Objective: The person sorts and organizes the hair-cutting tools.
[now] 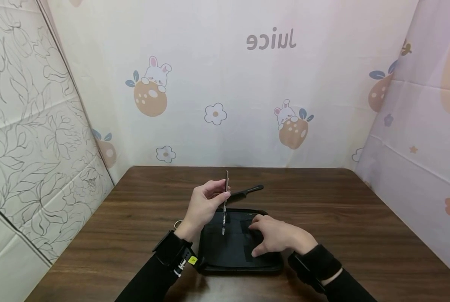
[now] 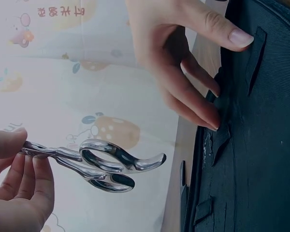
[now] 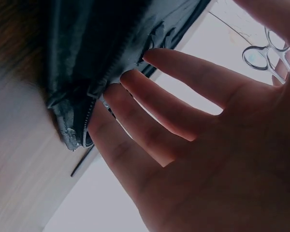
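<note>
My left hand (image 1: 206, 203) pinches a pair of shiny metal scissors (image 1: 224, 216) at the blade end, thumb against fingers. The finger loops point down over a black zip case (image 1: 221, 258), and the left wrist view shows the scissor handles (image 2: 111, 159) clearly. Over the right part of the case is my right hand (image 1: 279, 235), its fingers spread. In the right wrist view the fingertips (image 3: 130, 77) reach the case's inner side near the zip. Inside the case are black elastic loops (image 2: 255, 63).
A black comb-like tool (image 1: 253, 189) with a handle lies on the brown wooden table (image 1: 315, 201) behind the case. Beside my left wrist a small metal ring (image 1: 177, 224) shows. Printed curtains (image 1: 225, 75) hang behind the table and at both sides.
</note>
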### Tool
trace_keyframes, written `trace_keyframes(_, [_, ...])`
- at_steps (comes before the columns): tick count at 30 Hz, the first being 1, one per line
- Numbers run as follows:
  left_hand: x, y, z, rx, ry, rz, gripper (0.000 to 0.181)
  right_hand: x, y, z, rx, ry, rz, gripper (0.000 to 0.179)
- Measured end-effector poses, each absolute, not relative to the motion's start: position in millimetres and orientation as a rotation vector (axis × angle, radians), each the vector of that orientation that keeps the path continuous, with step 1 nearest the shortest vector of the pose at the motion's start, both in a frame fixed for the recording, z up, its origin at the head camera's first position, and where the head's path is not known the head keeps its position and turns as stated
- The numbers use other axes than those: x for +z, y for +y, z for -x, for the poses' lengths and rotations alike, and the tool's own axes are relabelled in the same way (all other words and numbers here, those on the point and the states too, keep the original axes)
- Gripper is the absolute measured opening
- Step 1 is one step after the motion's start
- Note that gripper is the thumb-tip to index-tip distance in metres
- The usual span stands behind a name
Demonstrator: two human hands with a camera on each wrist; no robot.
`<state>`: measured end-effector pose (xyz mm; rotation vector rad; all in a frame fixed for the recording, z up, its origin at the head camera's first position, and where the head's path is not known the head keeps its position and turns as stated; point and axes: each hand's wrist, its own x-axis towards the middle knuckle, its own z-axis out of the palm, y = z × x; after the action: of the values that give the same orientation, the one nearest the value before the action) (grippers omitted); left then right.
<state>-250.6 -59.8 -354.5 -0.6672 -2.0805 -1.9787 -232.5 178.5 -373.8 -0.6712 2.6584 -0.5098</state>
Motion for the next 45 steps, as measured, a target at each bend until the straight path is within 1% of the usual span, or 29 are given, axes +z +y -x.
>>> trace_keyframes(11, [-356.1,-60.0,251.5,-1.900,-2.118,0.673,0.034,-373.3,176.6,225.0,-0.443,2.669,0.671,0.062])
trace_keyframes(27, [-355.7,-62.5,251.5,-1.824,-2.169,0.721,0.036,-376.8,167.9,217.5,-0.305,2.753,0.693,0.063])
trace_keyframes(45, [-356.1,-62.7,251.5,-1.510,-2.320,0.778,0.034,-376.0,165.5,216.9,-0.235,2.765,0.721,0.061])
